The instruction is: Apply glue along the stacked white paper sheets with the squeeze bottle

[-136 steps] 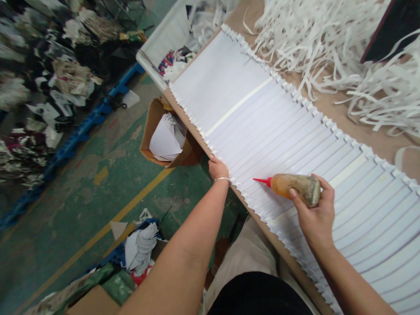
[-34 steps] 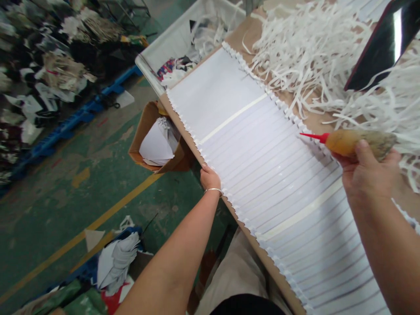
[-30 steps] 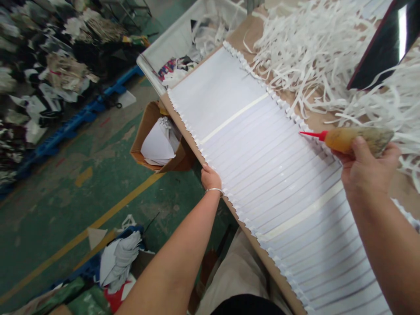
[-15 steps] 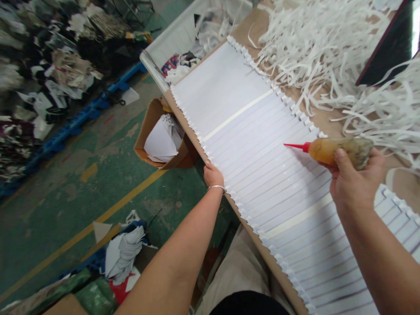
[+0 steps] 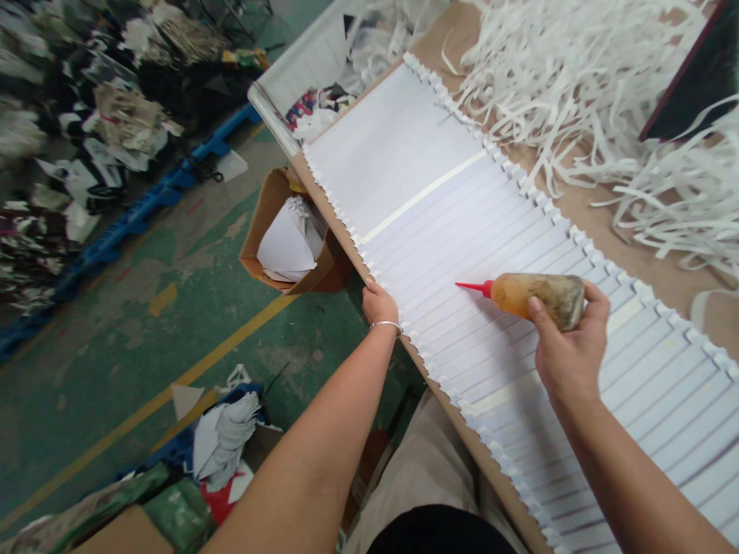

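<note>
My right hand (image 5: 571,350) is wrapped around a glue bottle (image 5: 540,298) with a yellowish, dirty body and a thin red nozzle. The bottle lies nearly level above the overlapping white sheets (image 5: 450,231), its nozzle pointing left. Whether the tip touches the paper, I cannot tell. These sheets run in a long staggered row across the table, with notched strips along both sides and a few cream bands between them. At the near edge of the brown-covered table (image 5: 340,231), my left hand (image 5: 381,305), with a bracelet on the wrist, is closed on the edge; its fingertips are partly hidden.
Loose white strips (image 5: 554,85) are heaped at the table's far side, beside a dark panel (image 5: 693,77). Past the table's left end stands a white bin (image 5: 277,115) of scraps. A cardboard box (image 5: 259,231) with papers sits on the floor, and scrap piles (image 5: 115,115) lie farther left.
My right hand has carried the glue bottle left and slightly down across the sheets, toward the near side. My left hand stays at the table edge.
</note>
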{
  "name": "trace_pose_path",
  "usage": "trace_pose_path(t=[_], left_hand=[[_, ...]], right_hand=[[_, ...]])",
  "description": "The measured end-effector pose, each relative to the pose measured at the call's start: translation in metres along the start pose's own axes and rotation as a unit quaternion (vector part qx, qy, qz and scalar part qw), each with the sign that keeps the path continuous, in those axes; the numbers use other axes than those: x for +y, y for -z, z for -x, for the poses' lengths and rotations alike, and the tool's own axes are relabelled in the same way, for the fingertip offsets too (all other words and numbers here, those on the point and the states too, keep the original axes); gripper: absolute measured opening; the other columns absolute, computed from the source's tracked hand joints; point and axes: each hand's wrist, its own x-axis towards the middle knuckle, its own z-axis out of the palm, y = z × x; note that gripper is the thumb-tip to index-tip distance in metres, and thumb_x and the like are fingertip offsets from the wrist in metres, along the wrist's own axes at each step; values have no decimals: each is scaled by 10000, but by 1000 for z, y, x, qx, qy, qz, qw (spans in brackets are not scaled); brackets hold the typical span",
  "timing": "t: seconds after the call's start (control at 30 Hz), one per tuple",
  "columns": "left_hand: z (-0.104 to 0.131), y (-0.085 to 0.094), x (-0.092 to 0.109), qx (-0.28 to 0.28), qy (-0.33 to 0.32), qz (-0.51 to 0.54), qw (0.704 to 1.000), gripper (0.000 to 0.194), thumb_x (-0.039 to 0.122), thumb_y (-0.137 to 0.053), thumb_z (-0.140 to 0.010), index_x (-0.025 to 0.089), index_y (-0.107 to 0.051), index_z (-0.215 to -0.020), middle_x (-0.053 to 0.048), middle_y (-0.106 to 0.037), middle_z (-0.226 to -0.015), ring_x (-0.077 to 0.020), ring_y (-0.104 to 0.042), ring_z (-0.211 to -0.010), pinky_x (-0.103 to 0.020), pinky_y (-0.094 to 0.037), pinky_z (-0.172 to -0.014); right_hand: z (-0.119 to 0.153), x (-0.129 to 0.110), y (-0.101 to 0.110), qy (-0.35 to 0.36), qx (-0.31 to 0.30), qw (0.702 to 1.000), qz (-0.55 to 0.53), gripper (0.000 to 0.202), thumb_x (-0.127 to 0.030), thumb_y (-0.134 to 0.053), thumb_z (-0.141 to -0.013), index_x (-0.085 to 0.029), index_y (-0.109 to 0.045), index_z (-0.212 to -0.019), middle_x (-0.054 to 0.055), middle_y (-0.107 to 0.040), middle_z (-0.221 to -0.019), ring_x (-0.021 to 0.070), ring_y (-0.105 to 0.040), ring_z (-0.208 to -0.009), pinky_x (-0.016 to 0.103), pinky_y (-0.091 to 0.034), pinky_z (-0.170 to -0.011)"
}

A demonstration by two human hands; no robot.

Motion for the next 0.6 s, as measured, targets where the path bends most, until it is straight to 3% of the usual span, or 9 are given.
trace_pose_path(t=[0.33, 0.6], left_hand=[[0, -1, -2, -7, -13, -2, 1000, 517, 477, -337, -1119, 126, -716, -1113, -146, -757, -1133, -225, -723, -1058, -418, -528, -994], [-1, -3, -4, -9, -16, -5, 1000, 537, 477, -312, -1122, 122, -714, -1098, -141, -763, -1094, -219, -731, -1019, -405, -537, -966]], right_hand=[[46, -16, -26, 28, -68, 997, -5, 749, -407, -832, -768, -303, -508, -1435, 49, -543, -1282, 254, -572, -1148, 477, -490, -1042], [67, -23, -34, 112, -124, 985, 40, 711, -283, -759, -822, -331, -484, -1476, 74, -577, -1352, 278, -607, -1232, 517, -501, -1080]])
